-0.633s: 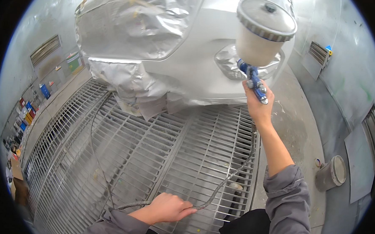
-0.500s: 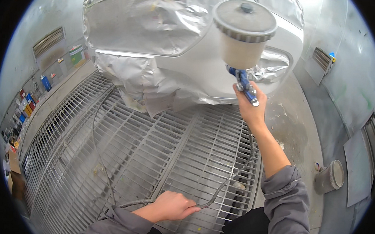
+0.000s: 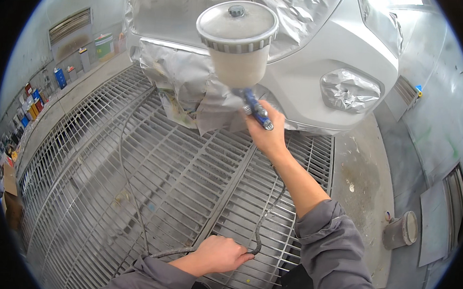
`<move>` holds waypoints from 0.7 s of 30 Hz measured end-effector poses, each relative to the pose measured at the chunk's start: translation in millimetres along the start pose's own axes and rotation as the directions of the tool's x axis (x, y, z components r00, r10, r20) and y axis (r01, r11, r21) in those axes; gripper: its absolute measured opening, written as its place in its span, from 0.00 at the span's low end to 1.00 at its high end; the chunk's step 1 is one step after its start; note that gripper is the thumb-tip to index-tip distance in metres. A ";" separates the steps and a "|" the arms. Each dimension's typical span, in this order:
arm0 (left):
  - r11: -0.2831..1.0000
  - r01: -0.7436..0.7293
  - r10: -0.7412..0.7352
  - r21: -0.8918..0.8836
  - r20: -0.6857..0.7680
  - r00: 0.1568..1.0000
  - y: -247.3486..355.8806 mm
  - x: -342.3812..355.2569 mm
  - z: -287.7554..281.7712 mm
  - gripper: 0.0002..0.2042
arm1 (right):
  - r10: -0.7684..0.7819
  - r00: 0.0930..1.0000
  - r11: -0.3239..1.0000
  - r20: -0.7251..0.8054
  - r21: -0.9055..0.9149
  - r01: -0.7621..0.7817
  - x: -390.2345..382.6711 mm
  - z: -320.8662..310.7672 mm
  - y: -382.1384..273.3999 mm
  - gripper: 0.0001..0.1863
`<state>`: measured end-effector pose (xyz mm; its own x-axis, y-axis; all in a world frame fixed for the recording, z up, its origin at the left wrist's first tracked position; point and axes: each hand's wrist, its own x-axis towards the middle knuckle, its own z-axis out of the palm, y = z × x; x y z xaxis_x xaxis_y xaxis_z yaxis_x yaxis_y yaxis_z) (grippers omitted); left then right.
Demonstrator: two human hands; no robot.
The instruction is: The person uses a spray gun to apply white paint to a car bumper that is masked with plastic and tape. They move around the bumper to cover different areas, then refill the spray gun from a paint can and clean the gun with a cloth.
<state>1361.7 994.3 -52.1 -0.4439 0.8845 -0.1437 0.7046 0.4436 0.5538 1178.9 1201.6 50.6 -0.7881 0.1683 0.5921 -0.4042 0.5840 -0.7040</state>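
My right hand is wrapped round the handle of a blue spray gun, held up before the car body. On top of the gun sits a large translucent cup with a grey ribbed lid. My left hand is closed round a grey air hose, low over the floor grate. The hose runs up toward the gun on one side and away left across the grate on the other. Beyond the gun is a silver-white car bumper, with foil masking over the area to its left and a foil-covered recess.
Metal floor grating spreads beneath me. A grey bucket stands on the concrete at the right, near a leaning panel. Along the left wall are several cans and bottles, a green-and-white pail and a cardboard box.
My right hand has swung the spray gun to the left across the bumper. The hose has shifted left with it, while my left hand keeps its grip, slightly farther right. The view has turned somewhat.
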 end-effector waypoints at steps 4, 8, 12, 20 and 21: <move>1.000 0.006 -0.006 -0.026 0.001 1.000 -3.0 -0.4 0.0 0.25 | 0.008 0.986 1.000 0.165 -0.008 -0.007 -7.4 -11.1 11.7 0.13; 0.998 -0.038 0.037 -0.045 -0.019 0.999 5.5 10.6 2.1 0.25 | 0.068 0.997 0.997 0.018 -0.019 -0.068 -24.3 -63.5 41.7 0.13; 1.000 -0.022 0.022 0.009 -0.020 1.000 15.1 21.2 1.8 0.23 | 0.145 0.980 0.983 -0.137 0.129 -0.128 -26.3 -129.8 79.2 0.12; 0.995 -0.033 0.035 0.097 -0.015 0.999 41.6 56.3 16.6 0.21 | 0.210 0.880 0.952 -0.425 0.295 -0.085 -26.7 -277.2 110.8 0.15; 0.994 -0.031 0.032 0.107 -0.003 0.999 45.5 60.8 17.6 0.21 | 0.215 0.863 0.946 -0.458 0.317 -0.068 -26.8 -292.7 112.9 0.16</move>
<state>1376.6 1070.8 -50.1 -0.4231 0.8976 -0.1235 0.7733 0.4288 0.4670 1290.3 1495.5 70.0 -0.5546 0.6343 0.5386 -0.4762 0.2889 -0.8305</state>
